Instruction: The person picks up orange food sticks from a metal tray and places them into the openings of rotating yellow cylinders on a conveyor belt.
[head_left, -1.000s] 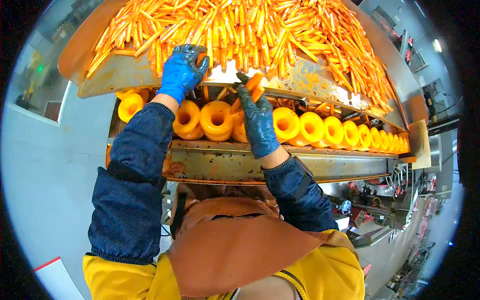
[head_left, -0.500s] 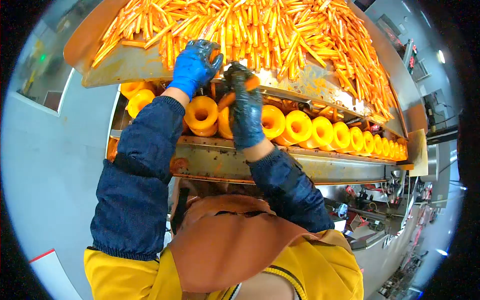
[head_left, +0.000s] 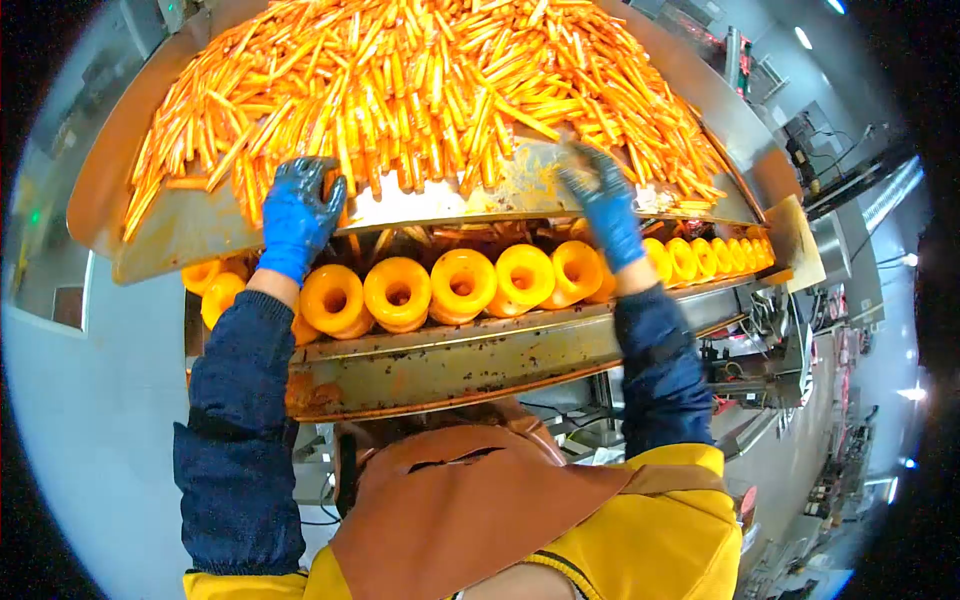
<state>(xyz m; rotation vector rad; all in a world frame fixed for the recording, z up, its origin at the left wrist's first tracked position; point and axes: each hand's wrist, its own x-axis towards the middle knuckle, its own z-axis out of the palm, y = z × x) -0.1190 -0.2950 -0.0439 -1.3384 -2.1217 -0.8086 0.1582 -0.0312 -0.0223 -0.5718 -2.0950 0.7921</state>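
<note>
Glossy, slim orange sticks point(head_left: 400, 100) lie heaped on one broad, smeared metal tray point(head_left: 190, 250), thinning towards its front lip. Each looks light, fairly firm with perhaps a little bend, and slippery under its wet shine; a hard squeeze might snap one, so a gentle hold across the middle seems best, taking those whose ends jut from the heap's lower edge. They overlap too thickly to count. Two hands are near them, both gloved in blue with dark, wet fingers: the left hand point(head_left: 298, 212) is at the heap's lower left edge, fingers bent and thumb standing off, and whether it grips a stick cannot be told; the right hand point(head_left: 605, 200), blurred, is over the tray's front part, fingers spread, no stick clearly in it. Below the lip runs one row of yellow-orange, hollow-mouthed round rollers point(head_left: 463, 308); five show whole mouths between the forearms, and with those partly covered or merging rightward there are roughly seventeen. One long, speckled metal trough point(head_left: 450, 368) lies beneath them, and one pale flat board point(head_left: 800, 235) stands at the right end. Nearest are two navy sleeves point(head_left: 240, 410), one brown apron point(head_left: 460, 510) and one yellow top point(head_left: 665, 525).
</note>
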